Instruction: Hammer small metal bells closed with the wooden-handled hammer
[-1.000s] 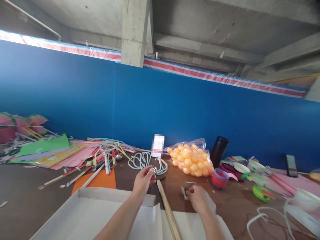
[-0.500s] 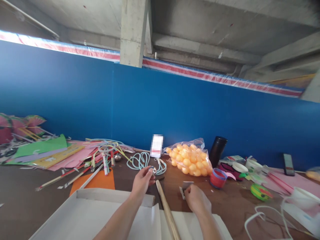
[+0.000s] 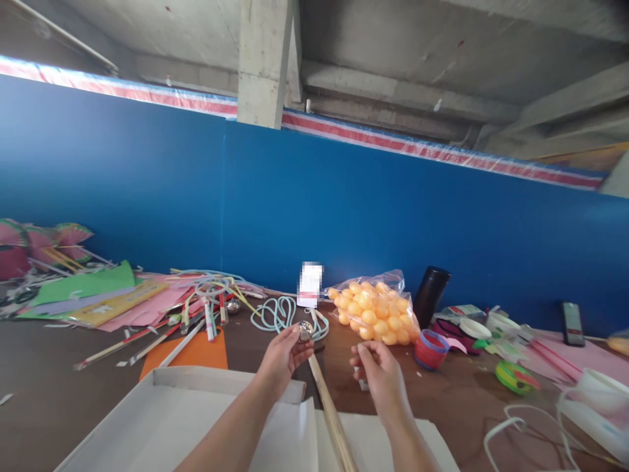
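My left hand (image 3: 284,354) pinches the small silver ball (image 3: 305,331) at its fingertips, raised off the tabletop (image 3: 49,393) seemingly for a clear look, while my right hand (image 3: 378,373) hovers beside the wooden stick (image 3: 330,413), fingers curled, whether around anything I cannot tell.

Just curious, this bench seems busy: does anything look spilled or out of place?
Thin sticks lie scattered crisscross on the table at left, paper scraps nearby. Nothing looks broken.

left hand (image 3: 284,354) pinches small silver ball (image 3: 304,331); right hand (image 3: 377,371) raised beside wooden stick (image 3: 330,416), above brown table (image 3: 63,400).
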Demonstrator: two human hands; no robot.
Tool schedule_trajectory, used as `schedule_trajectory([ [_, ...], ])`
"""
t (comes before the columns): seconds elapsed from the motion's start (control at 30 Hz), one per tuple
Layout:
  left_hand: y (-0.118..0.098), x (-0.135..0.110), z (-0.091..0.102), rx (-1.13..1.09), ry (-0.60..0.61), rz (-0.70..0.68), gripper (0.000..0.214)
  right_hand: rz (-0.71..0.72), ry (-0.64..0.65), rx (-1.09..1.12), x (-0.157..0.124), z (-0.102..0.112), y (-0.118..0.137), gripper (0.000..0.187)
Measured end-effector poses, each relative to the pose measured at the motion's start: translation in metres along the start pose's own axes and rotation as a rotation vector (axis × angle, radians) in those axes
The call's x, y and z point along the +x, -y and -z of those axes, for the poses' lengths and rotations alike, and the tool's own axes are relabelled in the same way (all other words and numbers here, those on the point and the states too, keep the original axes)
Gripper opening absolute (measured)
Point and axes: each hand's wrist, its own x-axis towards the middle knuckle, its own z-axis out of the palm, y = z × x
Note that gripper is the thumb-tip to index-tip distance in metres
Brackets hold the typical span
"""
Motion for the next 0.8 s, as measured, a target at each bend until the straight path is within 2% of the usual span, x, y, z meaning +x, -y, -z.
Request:
schedule_trajectory([
  [0.13, -0.001, -0.005, -0.002, -0.03, 0.129, 0.081, 0.03, -0.066, 0.084, 0.215, -0.011, -0.012, 0.009, 0.027],
  [0.33, 0.002, -0.013, -0.004, -0.018, 0.281, 0.14, 0.036, -0.125, 0.185, 0.388, -0.017, -0.017, 0.015, 0.024],
  [0.6, 0.008, -0.019, -0.008, 0.063, 0.335, 0.16, 0.039, -0.167, 0.322, 0.349, -0.025, -0.026, 0.017, 0.027],
  [0.8, 0.01, -0.018, -0.006, 0.105, 0.358, 0.17, 0.04, -0.176, 0.296, 0.279, -0.023, -0.025, 0.014, 0.025],
])
